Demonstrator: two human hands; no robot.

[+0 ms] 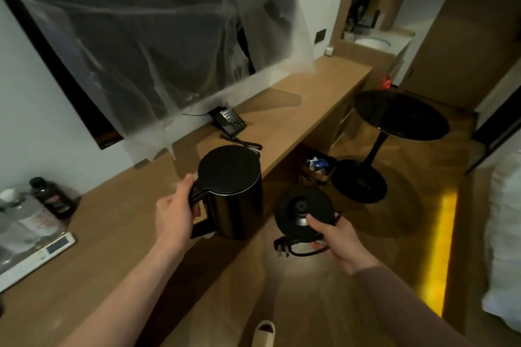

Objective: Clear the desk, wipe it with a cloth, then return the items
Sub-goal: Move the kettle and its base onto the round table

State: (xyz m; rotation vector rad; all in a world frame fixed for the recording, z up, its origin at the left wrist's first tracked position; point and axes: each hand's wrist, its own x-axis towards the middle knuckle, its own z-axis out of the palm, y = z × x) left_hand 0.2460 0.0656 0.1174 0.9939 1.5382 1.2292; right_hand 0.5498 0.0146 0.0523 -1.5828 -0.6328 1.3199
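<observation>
Bottles (pixel 50 200) at desk (pixel 118 234) far left, labels unreadable, my left hand (pixel 174 220) gripping kettle (pixel 229 191) handle above desk front edge, my right hand (pixel 338 242) pinching base (pixel 304 210) and cord (pixel 293 248) over open floor, phone (pixel 227 121) near wall

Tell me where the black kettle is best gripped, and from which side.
By its handle, from the person's near-left side: the handle juts out there, clear of the smooth body of the kettle. The left hand wraps it that way.
</observation>
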